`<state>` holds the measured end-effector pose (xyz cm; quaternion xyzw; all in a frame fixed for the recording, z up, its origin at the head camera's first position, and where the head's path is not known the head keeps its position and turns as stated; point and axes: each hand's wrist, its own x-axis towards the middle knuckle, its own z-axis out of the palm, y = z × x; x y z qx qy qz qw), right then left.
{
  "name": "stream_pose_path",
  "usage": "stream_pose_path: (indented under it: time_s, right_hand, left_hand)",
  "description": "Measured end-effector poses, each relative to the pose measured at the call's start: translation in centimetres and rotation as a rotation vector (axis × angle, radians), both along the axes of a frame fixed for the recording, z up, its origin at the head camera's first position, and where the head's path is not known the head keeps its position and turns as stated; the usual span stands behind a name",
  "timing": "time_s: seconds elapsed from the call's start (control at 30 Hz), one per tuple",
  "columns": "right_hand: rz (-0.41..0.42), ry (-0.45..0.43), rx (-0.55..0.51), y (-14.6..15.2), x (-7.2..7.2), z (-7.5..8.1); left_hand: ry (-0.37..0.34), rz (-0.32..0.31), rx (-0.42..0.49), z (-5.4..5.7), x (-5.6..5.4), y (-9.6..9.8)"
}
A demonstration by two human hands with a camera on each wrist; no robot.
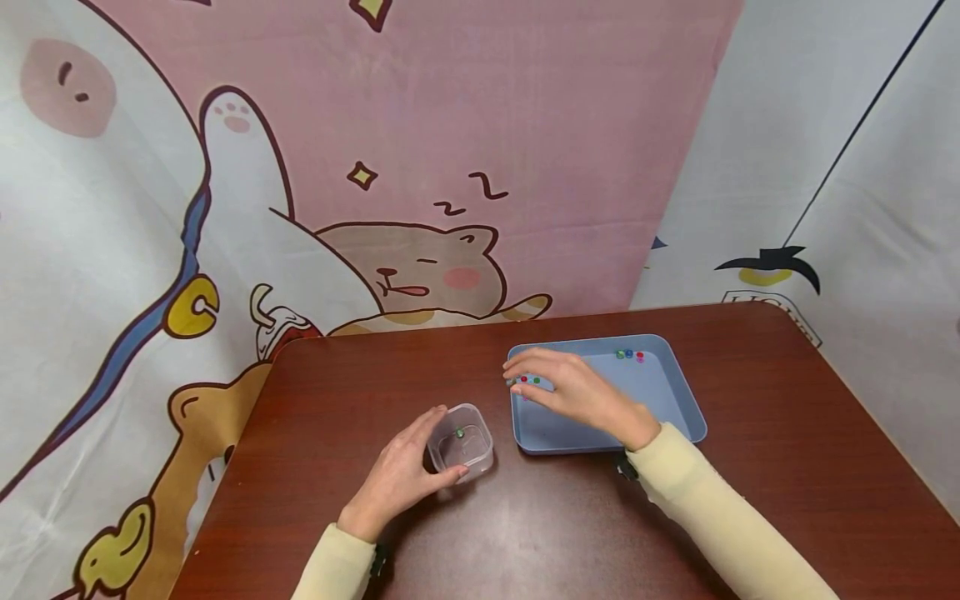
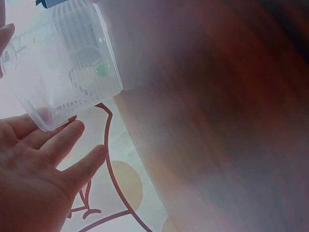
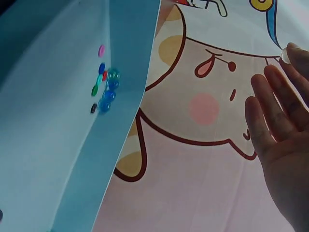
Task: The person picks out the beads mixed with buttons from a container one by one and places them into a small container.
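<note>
- Nearest the head camera come two cream sleeves, reaching in from the bottom edge, one to each side, so that both hands can work in front of the person.
- The right hand is over the left part of the tray. Thumb and fingertips come together, seemingly pinching a small pale bead; a fingertip hold suits something so tiny, though its exact colour is hard to tell.
- Below those fingertips, red, green and pink beads lie inside the tray's left end.
- More beads, green, blue and red, sit by the tray's far wall towards the right. The right wrist view shows beads close together along a wall, which probably stops them rolling off.
- The blue tray lies flat, its raised rim likely there to contain loose round pieces.
- Just left of it, the clear box appears to stand on the table, top uncovered, with a green bead inside.
- The left hand is curved round that box, thumb on the near side, fingers on the far side, presumably because so light a box could slide.
- Under everything is the brown table; behind it hangs a cartoon-printed cloth.
</note>
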<state>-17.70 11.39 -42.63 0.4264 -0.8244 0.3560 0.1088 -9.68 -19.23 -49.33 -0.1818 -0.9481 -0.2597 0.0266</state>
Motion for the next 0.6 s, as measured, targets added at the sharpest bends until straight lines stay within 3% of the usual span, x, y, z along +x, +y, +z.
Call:
stream_pose_path:
  time_s: [0.6]
  right_hand:
    - [0.076,-0.052,0.0,-2.7,2.1,-1.5]
  left_hand:
    - [0.011,-0.011,0.014,-0.1,0.0,-0.1]
